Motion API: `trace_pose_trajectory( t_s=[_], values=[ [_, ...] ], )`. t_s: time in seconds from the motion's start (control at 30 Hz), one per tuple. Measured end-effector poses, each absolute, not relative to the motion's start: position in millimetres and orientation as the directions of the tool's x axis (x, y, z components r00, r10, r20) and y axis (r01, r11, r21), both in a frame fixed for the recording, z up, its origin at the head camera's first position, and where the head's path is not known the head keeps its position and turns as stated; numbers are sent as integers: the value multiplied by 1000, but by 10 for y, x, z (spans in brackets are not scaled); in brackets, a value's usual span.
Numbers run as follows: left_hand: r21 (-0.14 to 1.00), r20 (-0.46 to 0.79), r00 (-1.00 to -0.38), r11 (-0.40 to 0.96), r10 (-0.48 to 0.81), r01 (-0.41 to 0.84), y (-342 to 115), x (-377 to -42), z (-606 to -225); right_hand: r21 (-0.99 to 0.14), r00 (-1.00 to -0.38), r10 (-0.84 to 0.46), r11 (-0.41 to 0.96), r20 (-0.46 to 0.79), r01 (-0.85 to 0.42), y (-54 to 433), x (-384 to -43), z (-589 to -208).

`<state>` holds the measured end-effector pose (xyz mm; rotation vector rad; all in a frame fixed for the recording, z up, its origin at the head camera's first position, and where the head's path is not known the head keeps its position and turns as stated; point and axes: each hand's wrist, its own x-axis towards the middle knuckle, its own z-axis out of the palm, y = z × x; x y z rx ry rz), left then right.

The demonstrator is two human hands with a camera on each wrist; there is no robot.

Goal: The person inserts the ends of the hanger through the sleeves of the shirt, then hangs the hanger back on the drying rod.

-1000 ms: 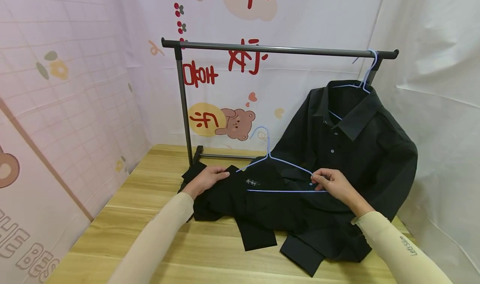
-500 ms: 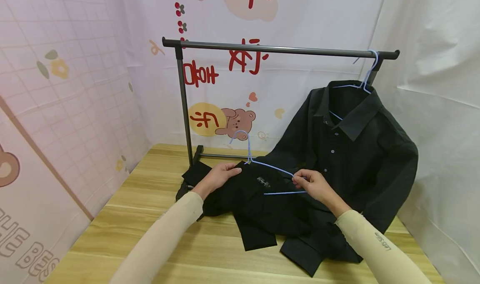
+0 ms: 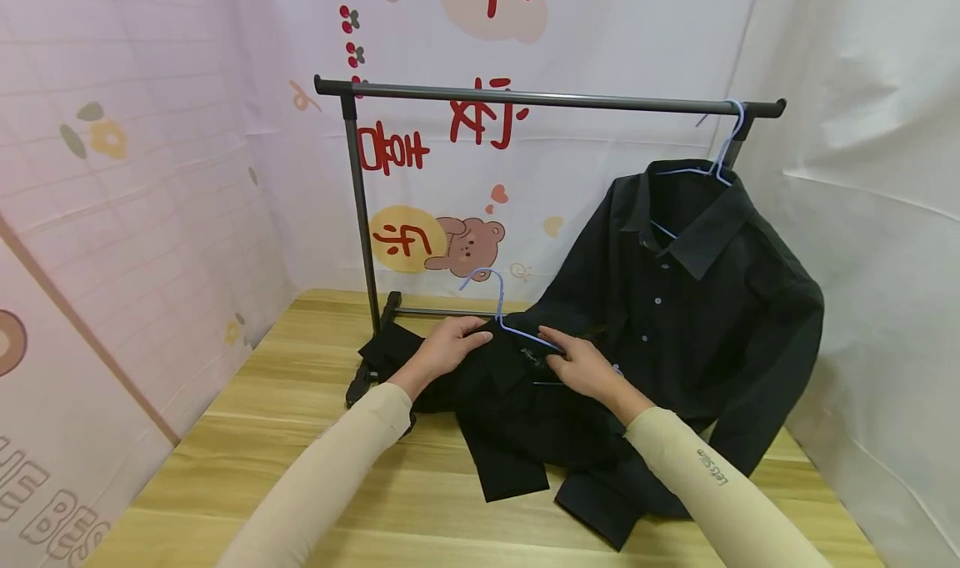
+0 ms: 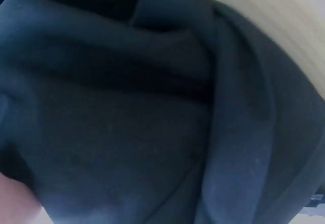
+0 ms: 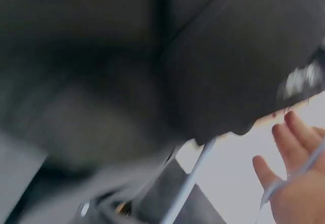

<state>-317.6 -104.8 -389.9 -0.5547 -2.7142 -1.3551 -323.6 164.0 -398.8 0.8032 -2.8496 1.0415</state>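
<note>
A black shirt (image 3: 495, 401) lies bunched on the wooden table, a small pale label (image 3: 531, 357) showing at its opening. My left hand (image 3: 446, 351) pinches the shirt's upper edge between thumb and fingers. In the left wrist view, dark folds of the shirt (image 4: 127, 132) fill most of the frame. A light blue wire hanger (image 3: 501, 297) stands hook up at the opening, its left arm hidden in the cloth. My right hand (image 3: 588, 369) is at the hanger's right arm. In the right wrist view, that hand's fingers (image 5: 292, 142) are extended and spread, the hanger wire crossing the palm.
A dark metal clothes rack (image 3: 547, 98) stands behind the shirt. Another black shirt (image 3: 720, 301) hangs from its right end on a blue hanger (image 3: 726, 143), its lower part close behind my right arm. Printed cloth (image 3: 285, 184) screens the back and sides.
My right hand has moved left with the hanger, whose left arm has gone into the shirt, and its fingers have loosened from their pinch. My left hand has shifted slightly right, still gripping the shirt.
</note>
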Motion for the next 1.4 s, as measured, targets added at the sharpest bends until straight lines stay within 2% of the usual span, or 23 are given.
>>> trace_pose_trajectory(
  t_s=[0.1, 0.23, 0.47, 0.67, 0.83, 1.03, 1.23, 1.4],
  values=[
    [751, 216, -937, 567, 274, 339, -1013, -3161, -3882, -678, -906, -409, 636, 109, -369, 1444, -3246, -3968],
    [719, 240, -934, 598, 265, 354, -988, -3159, -3895, -688, -940, -327, 661, 94, -299, 1273, -3297, -4033],
    [614, 299, -895, 651, 330, 445, -927, -3166, -3955, -673, -953, -251, 676, 171, -299, 1200, -3289, -4174],
    [515, 278, -878, 711, 389, 478, -1043, -3161, -4052, -719, -947, -253, 619, 200, -317, 1264, -3280, -4394],
    [484, 281, -903, 765, 324, 425, -1354, -3112, -4112, -783, -955, -220, 551, 199, -290, 1341, -3288, -4482],
    [464, 363, -905, 799, 222, 382, -1762, -3054, -4155, -833, -968, -176, 497, 178, -244, 1422, -3313, -4426],
    [574, 343, -938, 782, 38, 242, -2035, -3010, -4239, -833, -966, -163, 491, 200, -255, 1486, -3343, -4337],
    [605, 305, -952, 776, -18, 179, -2087, -2977, -4252, -823, -967, -166, 509, 193, -251, 1509, -3335, -4231]
  ],
)
